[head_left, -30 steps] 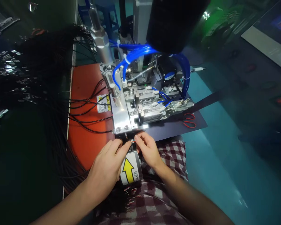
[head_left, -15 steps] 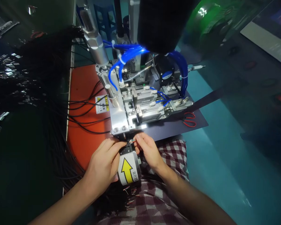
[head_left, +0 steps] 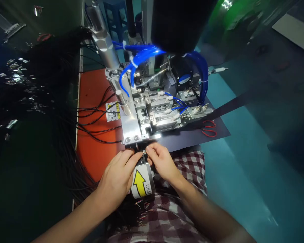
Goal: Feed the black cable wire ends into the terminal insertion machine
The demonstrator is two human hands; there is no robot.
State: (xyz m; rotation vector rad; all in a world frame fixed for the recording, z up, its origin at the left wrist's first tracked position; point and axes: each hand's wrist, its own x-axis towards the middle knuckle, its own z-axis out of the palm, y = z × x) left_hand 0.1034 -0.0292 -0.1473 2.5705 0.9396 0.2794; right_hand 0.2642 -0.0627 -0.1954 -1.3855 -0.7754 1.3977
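Your left hand (head_left: pixel 116 172) and right hand (head_left: pixel 162 162) flank the thin wires (head_left: pixel 144 152), just in front of the bolted metal plate (head_left: pixel 130 127); expect them to be light, pliable and easily bent, best taken near their ends. Your right hand pinches the wires narrowly; your left hand curls beside them, its hold hidden from view.

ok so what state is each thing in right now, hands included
Left hand: fingers curled by the wire ends, exact grip hidden
Right hand: thumb and finger pinched at the wire ends
Wire ends: bare of black sheath, between both hands
Scissors: lying down, blades hidden
Blue tubes: bundled, tied, arched
Black cables: loose across the orange surface
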